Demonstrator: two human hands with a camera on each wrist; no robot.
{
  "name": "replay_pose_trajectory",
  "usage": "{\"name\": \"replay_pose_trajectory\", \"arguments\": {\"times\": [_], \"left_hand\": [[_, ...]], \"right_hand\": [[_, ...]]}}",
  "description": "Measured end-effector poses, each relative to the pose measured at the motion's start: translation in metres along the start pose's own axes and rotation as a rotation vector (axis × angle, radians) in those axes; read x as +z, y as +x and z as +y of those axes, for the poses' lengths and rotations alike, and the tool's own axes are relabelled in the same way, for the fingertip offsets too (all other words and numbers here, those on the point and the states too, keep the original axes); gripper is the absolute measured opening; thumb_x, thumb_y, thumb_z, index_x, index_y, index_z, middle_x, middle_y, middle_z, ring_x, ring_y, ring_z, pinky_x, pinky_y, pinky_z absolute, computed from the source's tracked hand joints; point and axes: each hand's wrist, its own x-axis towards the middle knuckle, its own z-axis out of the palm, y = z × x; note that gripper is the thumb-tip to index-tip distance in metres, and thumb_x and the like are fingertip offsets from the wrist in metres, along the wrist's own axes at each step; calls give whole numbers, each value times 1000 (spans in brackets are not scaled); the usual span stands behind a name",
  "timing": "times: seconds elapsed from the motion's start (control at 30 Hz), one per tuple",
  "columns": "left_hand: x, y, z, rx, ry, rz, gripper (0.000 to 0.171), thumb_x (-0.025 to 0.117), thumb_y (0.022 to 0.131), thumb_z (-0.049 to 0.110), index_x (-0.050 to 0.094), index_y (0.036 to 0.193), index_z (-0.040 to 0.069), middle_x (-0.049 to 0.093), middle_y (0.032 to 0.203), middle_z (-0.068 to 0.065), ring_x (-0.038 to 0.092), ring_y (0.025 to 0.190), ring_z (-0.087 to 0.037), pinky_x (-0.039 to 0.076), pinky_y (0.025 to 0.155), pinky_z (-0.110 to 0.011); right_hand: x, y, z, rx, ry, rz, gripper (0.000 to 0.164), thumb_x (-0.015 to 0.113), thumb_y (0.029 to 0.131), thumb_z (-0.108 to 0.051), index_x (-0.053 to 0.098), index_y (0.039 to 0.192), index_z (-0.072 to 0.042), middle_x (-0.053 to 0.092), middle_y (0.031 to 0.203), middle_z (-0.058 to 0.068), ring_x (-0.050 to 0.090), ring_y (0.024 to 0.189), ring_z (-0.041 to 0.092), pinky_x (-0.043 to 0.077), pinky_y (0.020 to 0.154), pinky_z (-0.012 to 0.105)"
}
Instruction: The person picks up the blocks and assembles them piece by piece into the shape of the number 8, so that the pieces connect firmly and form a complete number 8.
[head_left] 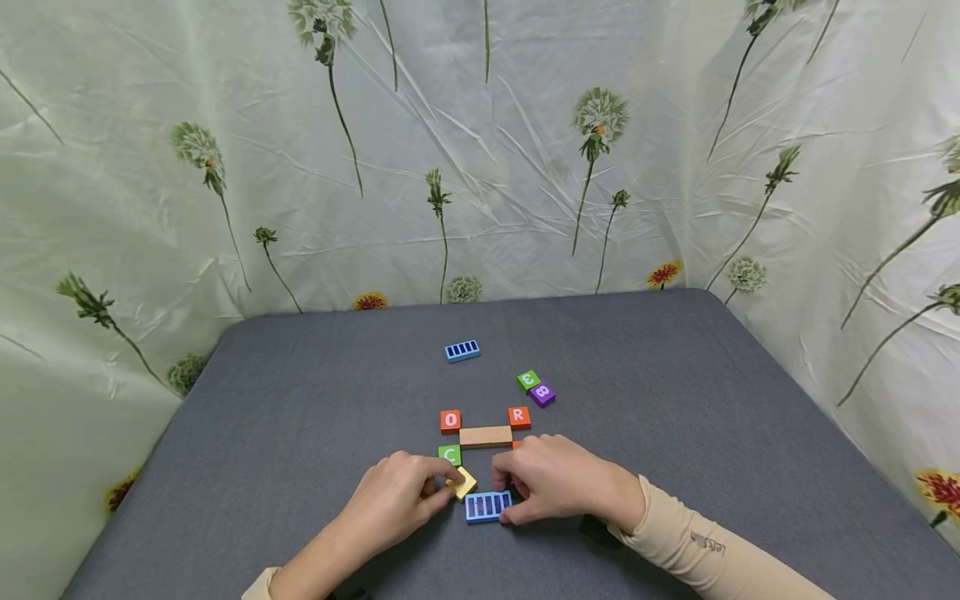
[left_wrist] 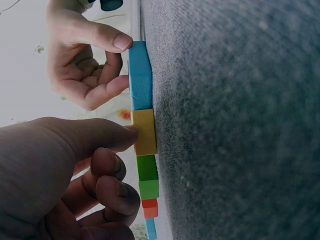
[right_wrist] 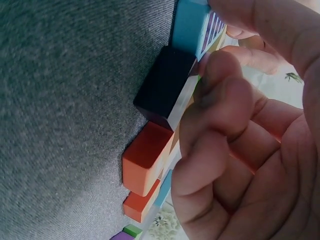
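Low on the table, my left hand (head_left: 397, 498) pinches a small yellow block (head_left: 464, 483) between thumb and index finger. The left wrist view shows the thumb (left_wrist: 120, 136) on its face. My right hand (head_left: 564, 479) holds the right end of a blue block with dark bars (head_left: 487, 506), thumb near, index finger far. Yellow and blue blocks meet at a corner. A dark block (right_wrist: 165, 85) lies beside the blue one, mostly hidden under the right hand in the head view. Above the yellow block sits a green C block (head_left: 450, 454).
A plain wooden plank (head_left: 486, 437) lies between red O (head_left: 450, 422) and R (head_left: 519, 417) blocks. Another red block (right_wrist: 146, 157) is partly covered by my right hand. Farther off are green (head_left: 528, 381) and purple (head_left: 542, 394) number blocks and a second blue barred block (head_left: 462, 351).
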Motion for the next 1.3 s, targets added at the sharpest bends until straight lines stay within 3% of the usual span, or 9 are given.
{"name": "replay_pose_trajectory", "arguments": {"times": [0.5, 0.9, 1.1, 1.3], "left_hand": [[2, -1, 0, 47, 42, 30, 13, 84, 90, 12, 84, 97, 22, 48, 62, 17, 38, 55, 4, 30, 49, -21], [1, -1, 1, 35, 24, 11, 11, 84, 91, 14, 83, 99, 22, 47, 62, 17, 36, 55, 4, 28, 50, -21], [0, 0, 1, 33, -8, 10, 11, 83, 92, 15, 82, 99, 23, 44, 61, 18, 34, 53, 4, 25, 50, -21], [-3, -1, 2, 40, -23, 42, 11, 83, 93, 19, 82, 102, 26, 46, 61, 19, 37, 54, 5, 29, 50, -21]], "right_hand": [[1, 0, 0, 9, 8, -11, 23, 88, 90, -35, 70, 96, -22, 49, 65, -17, 41, 55, -4, 34, 51, 19], [3, 0, 1, 18, 5, -14, 23, 87, 90, -37, 70, 99, -23, 48, 64, -17, 40, 53, -4, 32, 50, 19], [-2, -3, 0, 3, 8, 27, 23, 86, 91, -38, 72, 100, -22, 48, 64, -18, 41, 54, -6, 35, 51, 19], [-9, -4, 7, 6, 2, 121, 20, 84, 93, -37, 73, 99, -22, 46, 63, -18, 39, 54, -7, 33, 51, 19]]}}
